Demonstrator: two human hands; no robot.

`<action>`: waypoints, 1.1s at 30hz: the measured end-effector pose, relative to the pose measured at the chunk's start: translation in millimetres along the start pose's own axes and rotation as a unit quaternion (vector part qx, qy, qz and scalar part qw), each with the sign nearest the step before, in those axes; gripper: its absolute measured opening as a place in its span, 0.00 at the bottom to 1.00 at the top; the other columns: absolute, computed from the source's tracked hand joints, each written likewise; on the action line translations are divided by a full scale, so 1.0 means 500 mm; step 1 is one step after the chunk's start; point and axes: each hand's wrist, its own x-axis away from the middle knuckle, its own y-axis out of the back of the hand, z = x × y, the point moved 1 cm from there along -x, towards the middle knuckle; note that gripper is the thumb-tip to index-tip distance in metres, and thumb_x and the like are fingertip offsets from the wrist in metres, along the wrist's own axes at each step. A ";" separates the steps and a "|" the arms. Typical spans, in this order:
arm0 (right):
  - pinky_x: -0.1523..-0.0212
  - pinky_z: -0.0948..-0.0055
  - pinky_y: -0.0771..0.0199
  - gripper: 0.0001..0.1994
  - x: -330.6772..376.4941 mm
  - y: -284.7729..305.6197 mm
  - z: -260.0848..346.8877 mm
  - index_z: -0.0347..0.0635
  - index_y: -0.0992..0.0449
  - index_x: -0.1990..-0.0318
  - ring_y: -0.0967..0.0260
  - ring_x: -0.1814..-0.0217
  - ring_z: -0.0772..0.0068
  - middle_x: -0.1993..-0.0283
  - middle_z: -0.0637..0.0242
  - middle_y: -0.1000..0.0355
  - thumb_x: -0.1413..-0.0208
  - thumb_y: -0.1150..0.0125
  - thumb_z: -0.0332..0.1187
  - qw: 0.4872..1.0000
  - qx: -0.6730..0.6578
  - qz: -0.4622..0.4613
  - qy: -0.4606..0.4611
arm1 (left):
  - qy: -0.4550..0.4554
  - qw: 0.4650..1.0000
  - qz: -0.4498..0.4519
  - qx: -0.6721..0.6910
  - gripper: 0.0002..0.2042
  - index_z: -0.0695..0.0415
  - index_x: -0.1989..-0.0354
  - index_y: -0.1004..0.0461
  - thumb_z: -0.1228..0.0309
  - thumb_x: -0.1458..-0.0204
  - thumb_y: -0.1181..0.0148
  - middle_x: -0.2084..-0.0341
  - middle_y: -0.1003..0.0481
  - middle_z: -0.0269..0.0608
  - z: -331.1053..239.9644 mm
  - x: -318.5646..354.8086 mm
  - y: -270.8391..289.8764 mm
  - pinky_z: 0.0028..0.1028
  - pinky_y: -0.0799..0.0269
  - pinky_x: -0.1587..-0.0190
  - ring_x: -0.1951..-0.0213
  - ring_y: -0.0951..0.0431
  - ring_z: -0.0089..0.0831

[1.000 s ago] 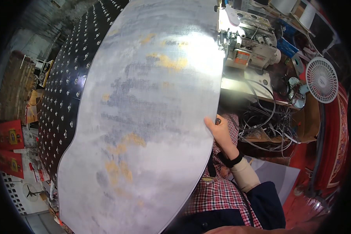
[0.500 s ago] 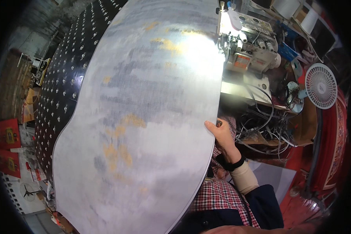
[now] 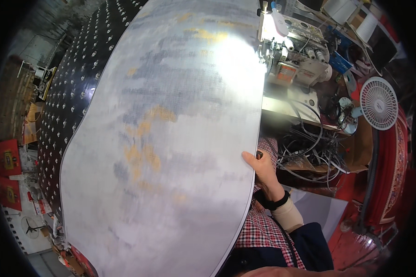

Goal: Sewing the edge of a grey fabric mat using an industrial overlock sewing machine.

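A large, thin mat [image 3: 194, 147], pale grey with darker smears and ochre patches, stretches from the top to the bottom of the head view. Its narrow edge binding runs along both long sides. At the right edge my right hand [image 3: 266, 171] grips the mat, thumb on top and the other fingers hidden beneath. Something small and dark with a bit of orange [image 3: 260, 155] shows beside the thumb; I cannot make out its kind. Farther up, the same edge passes by a lit sewing machine [image 3: 296, 57]. My left hand is out of sight.
Under the mat's left side lies a black table [image 3: 71, 101] studded with metal balls. Loose cables [image 3: 305, 152] hang below the machine's bench. To the right stand a white fan [image 3: 379, 104] and a rolled red patterned carpet [image 3: 390, 184].
The mat has slid away from me, its ochre patches now higher in view. My right hand has shifted slightly toward me along the edge, still gripping.
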 end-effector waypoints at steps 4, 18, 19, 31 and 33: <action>0.66 0.80 0.30 0.12 0.012 0.000 -0.001 0.32 0.27 0.59 0.31 0.68 0.81 0.65 0.66 0.26 0.45 0.41 0.33 1.000 -0.005 0.002 -0.013 | 0.001 1.000 -0.005 0.011 0.17 0.58 0.53 0.31 0.57 0.43 0.50 0.62 0.27 0.42 0.001 0.009 0.007 0.33 0.30 0.59 0.62 0.25 0.35; 0.68 0.80 0.28 0.12 0.041 -0.016 0.015 0.32 0.27 0.59 0.30 0.69 0.80 0.65 0.64 0.26 0.44 0.42 0.34 0.999 -0.026 -0.004 -0.034 | 0.001 0.999 -0.023 0.038 0.18 0.58 0.52 0.32 0.57 0.43 0.51 0.60 0.27 0.42 -0.004 0.050 0.031 0.32 0.29 0.57 0.61 0.25 0.34; 0.67 0.80 0.29 0.12 0.043 -0.016 0.015 0.31 0.27 0.59 0.30 0.69 0.80 0.65 0.64 0.26 0.44 0.42 0.34 0.999 -0.022 -0.010 -0.034 | 0.001 0.999 -0.025 0.040 0.18 0.58 0.52 0.32 0.57 0.43 0.51 0.60 0.27 0.42 -0.003 0.053 0.033 0.32 0.29 0.57 0.61 0.25 0.34; 0.68 0.81 0.29 0.12 0.048 -0.029 0.028 0.32 0.27 0.59 0.30 0.69 0.80 0.65 0.66 0.27 0.45 0.42 0.33 1.000 0.004 -0.024 -0.019 | -0.006 0.997 -0.044 0.060 0.19 0.58 0.51 0.32 0.57 0.43 0.51 0.58 0.27 0.41 -0.007 0.082 0.050 0.31 0.29 0.56 0.60 0.25 0.33; 0.68 0.81 0.29 0.12 0.051 -0.033 0.031 0.32 0.27 0.58 0.30 0.69 0.80 0.65 0.66 0.27 0.45 0.42 0.33 0.999 0.013 -0.027 -0.016 | -0.007 0.997 -0.047 0.061 0.19 0.58 0.51 0.32 0.57 0.42 0.51 0.58 0.27 0.41 -0.008 0.086 0.053 0.31 0.29 0.56 0.59 0.25 0.33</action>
